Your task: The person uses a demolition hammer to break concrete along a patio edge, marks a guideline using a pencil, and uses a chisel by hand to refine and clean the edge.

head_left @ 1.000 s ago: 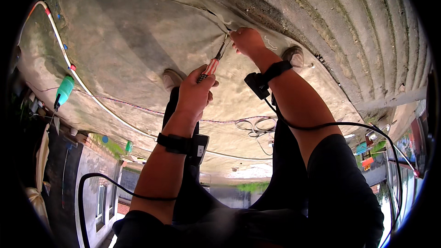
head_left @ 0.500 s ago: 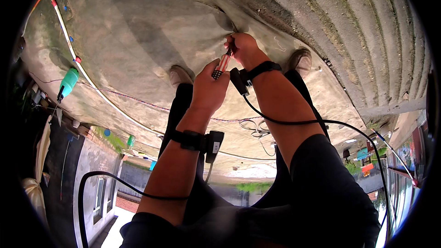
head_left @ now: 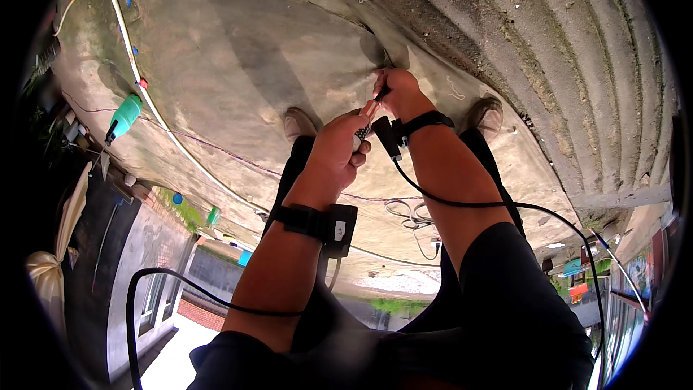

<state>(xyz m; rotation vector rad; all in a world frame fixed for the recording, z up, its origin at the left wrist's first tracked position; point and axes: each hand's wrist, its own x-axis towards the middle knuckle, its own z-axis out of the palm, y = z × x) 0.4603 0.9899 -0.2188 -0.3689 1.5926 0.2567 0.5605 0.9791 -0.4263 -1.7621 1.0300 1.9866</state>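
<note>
My left hand (head_left: pixel 338 146) is closed round a pocket-knife-like tool (head_left: pixel 368 112), whose handle has red and white stripes and a dark part with white dots or stars. My right hand (head_left: pixel 403 94) is closed at the tool's dark far end, fingers pinched together; they cover most of that end. Whether a blade is out cannot be seen. Both hands are close together in front of me, above the concrete ground (head_left: pixel 216 43) and between my two shoes.
A pale hose-like pipe (head_left: pixel 160 123) curves along the left beside a green bottle (head_left: pixel 125 117). A thin cord (head_left: pixel 209 148) crosses the ground. Looped cable (head_left: pixel 411 214) lies between my legs. Ridged concrete (head_left: pixel 548 65) fills the upper right. Black cables (head_left: pixel 498 204) run from my wrist bands.
Both hands and the tool have shifted slightly right and down in the picture, as has the whole scene. My left fingers have turned and curled further round the handle.
</note>
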